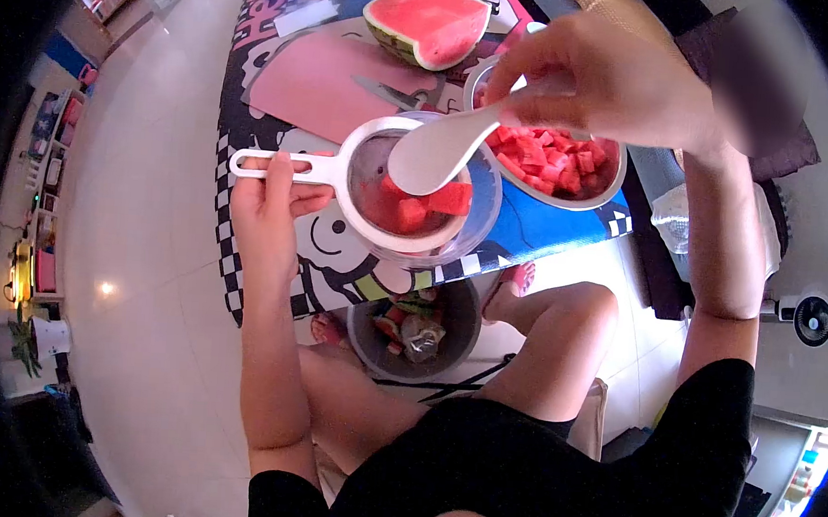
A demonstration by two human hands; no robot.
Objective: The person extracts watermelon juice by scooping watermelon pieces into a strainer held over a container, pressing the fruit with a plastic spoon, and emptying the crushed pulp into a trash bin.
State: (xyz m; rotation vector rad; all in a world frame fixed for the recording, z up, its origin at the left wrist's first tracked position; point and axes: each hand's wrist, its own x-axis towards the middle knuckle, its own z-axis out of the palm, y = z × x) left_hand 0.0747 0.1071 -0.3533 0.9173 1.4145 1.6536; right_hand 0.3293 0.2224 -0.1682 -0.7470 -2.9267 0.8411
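Observation:
My left hand (pixel 270 202) is wrapped round the handle of a white-rimmed strainer (pixel 351 174), which rests over a clear bowl (pixel 487 201). Several watermelon chunks (pixel 410 215) lie in the strainer's mesh. From the right, my right hand (pixel 600 80) grips a white spoon (pixel 436 156), its bowl over the strainer and close to the chunks; whether it touches them I cannot tell. Just right of the strainer, a metal bowl (pixel 618 179) holds many cut watermelon cubes (pixel 548 160), partly hidden under my right hand.
A large watermelon piece (pixel 428 24) sits at the table's far side, behind a pink cutting board (pixel 316 80) with a knife (pixel 383 93) on it. Below the table edge, a grey bin (pixel 364 336) holds rinds and a clear plastic item. A small fan (pixel 811 321) is at the right.

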